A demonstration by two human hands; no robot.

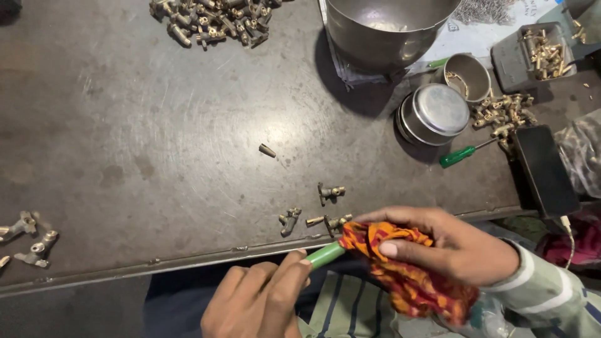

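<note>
My left hand [256,303] grips the end of a green-handled tool [325,255] just below the table's front edge. My right hand [457,247] is closed on an orange and red patterned cloth [407,269] that wraps the tool's other end, so that end is hidden. Just beyond the hands, three small brass valve fittings lie on the metal table [156,138]: one [290,220] at the left, one [330,192] further back, one [332,221] touching the cloth's edge. A small brass cone [267,150] lies alone mid-table.
A heap of brass fittings [213,19] sits at the back. A large steel bowl [388,28], a lidded steel tin [435,114], a small cup [468,75], a tray of brass parts [541,55], a green screwdriver [466,152] and a black phone [546,169] crowd the right. More fittings [31,241] lie far left.
</note>
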